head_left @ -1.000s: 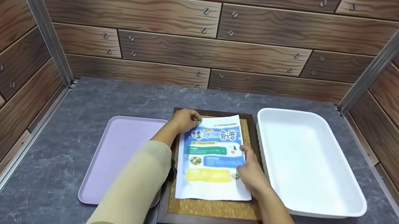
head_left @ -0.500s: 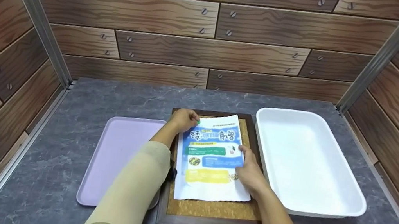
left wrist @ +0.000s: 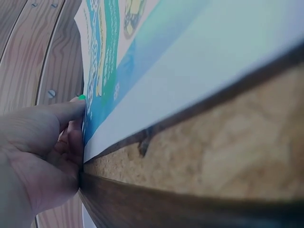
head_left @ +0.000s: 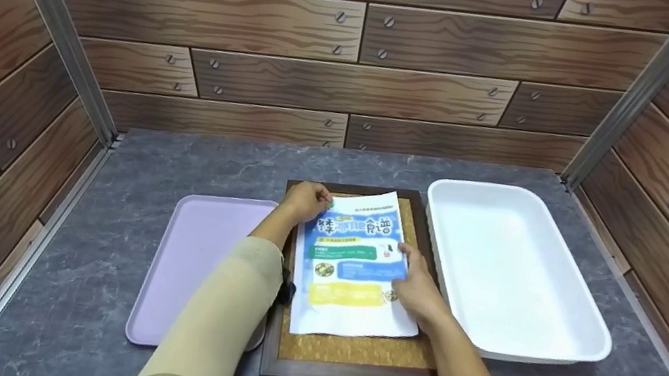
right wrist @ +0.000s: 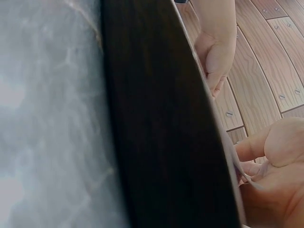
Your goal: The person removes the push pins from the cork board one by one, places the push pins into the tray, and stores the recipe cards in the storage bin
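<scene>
A printed paper sheet (head_left: 345, 319) with blue, green and yellow blocks lies slightly tilted on a dark-framed cork board (head_left: 359, 355). At the sheet's upper left corner my left hand (head_left: 304, 201) pinches a green push pin (head_left: 331, 203), whose green head also shows beside the thumb in the left wrist view. Whether its point is in the cork is hidden. My right hand (head_left: 419, 288) holds the sheet's right edge, thumb on the printed face; in the right wrist view, the paper edge runs between thumb and fingers of the right hand (right wrist: 280, 175).
Left of the board lies a lilac tray (head_left: 202, 254), partly covered by my left forearm. A deep white tray (head_left: 510, 274) stands close against the board's right side. The grey marbled tabletop (head_left: 98, 259) is enclosed by wood-patterned walls (head_left: 280, 20).
Both hands stay in nearly the same places on the pin and the sheet. The whole head view has shifted very slightly.
</scene>
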### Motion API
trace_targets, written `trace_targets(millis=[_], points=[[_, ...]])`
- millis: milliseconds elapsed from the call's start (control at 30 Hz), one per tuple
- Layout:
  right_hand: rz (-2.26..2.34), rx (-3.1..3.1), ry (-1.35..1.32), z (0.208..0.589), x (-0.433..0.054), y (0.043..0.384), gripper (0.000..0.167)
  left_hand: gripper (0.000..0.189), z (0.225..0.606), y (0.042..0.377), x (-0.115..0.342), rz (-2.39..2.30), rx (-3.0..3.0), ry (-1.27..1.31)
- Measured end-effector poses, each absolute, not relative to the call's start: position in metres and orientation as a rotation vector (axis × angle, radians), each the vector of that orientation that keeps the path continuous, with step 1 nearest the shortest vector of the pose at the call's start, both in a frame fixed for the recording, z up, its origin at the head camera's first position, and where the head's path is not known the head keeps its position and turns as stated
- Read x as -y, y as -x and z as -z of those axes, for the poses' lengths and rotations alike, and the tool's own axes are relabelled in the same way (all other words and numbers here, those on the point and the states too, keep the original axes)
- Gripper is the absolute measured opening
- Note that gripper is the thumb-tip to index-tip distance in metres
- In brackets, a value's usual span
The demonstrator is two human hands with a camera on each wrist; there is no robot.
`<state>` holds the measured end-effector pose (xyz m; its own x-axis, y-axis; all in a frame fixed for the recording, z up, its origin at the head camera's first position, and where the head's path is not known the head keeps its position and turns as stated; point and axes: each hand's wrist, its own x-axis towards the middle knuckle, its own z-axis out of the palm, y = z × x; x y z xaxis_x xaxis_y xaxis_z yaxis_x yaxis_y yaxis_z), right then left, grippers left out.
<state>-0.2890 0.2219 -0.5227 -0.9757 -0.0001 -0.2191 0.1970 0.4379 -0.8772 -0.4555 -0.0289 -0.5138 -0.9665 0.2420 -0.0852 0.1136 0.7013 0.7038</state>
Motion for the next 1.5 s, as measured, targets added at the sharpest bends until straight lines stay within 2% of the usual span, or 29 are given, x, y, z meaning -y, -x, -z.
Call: trace_targets(millis=[700,1500], points=[[1.570,-2.502,-0.158,0.524,-0.215,0.288,0.083,0.011,0.516,0.450,0.051,-1.437,-2.462,-0.319],[1.557,-2.474,-0.202,0.526,-0.222,0.292,0.085,0.016,0.513,0.442,0.046,-1.709,-2.254,-0.298]])
